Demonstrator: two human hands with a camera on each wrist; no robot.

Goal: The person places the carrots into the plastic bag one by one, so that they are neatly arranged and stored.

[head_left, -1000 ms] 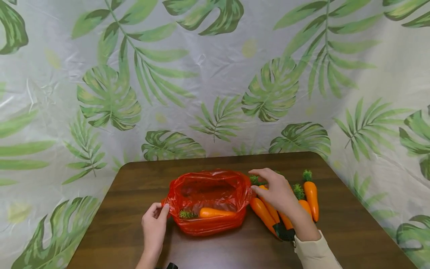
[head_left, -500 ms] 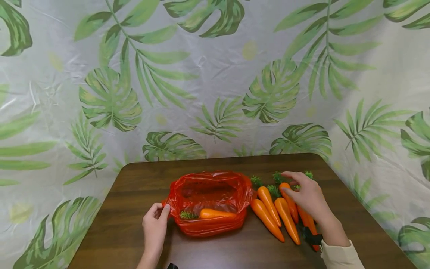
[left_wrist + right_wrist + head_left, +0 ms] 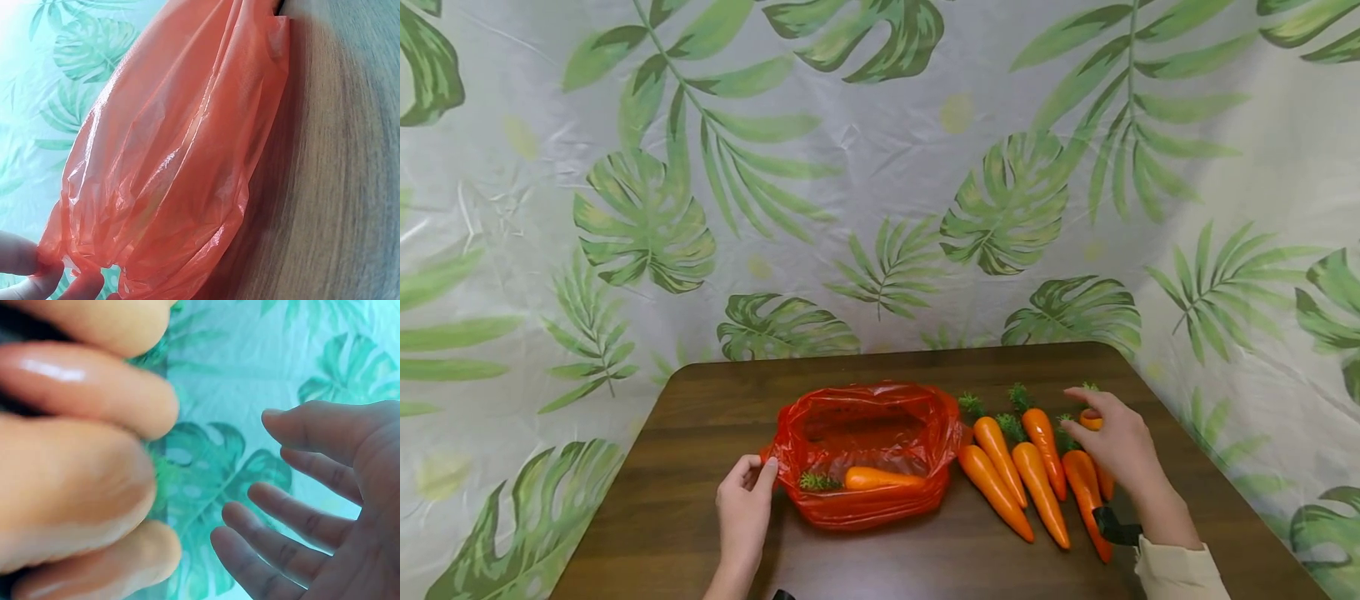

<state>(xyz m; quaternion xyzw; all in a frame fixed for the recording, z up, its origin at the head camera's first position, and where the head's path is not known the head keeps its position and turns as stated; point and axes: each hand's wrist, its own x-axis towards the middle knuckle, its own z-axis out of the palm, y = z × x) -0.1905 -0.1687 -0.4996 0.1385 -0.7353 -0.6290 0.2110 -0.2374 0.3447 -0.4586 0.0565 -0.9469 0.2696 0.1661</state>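
Observation:
A red plastic bag (image 3: 868,510) stands with its mouth spread wide on the table. One orange carrot (image 3: 882,478) with a green tuft lies inside it. My left hand (image 3: 745,508) pinches the bag's left rim; the left wrist view shows fingertips (image 3: 28,256) on the gathered film (image 3: 169,162). To the bag's right, several carrots lie side by side, among them a front one (image 3: 997,493) and one (image 3: 1086,500) near my right hand (image 3: 1120,442). That hand hovers over the rightmost carrots, fingers spread and holding nothing; it partly covers a carrot (image 3: 1092,421).
The brown wooden table (image 3: 715,417) has rounded far corners. A leaf-patterned sheet (image 3: 887,167) hangs behind it and along the sides. A black strap piece (image 3: 1116,527) sits at my right wrist, over the end of a carrot. Bare wood lies in front of the bag.
My right hand has moved right, from beside the bag's right rim across the carrots to the rightmost ones, uncovering those nearer the bag. My left hand and the bag have stayed put.

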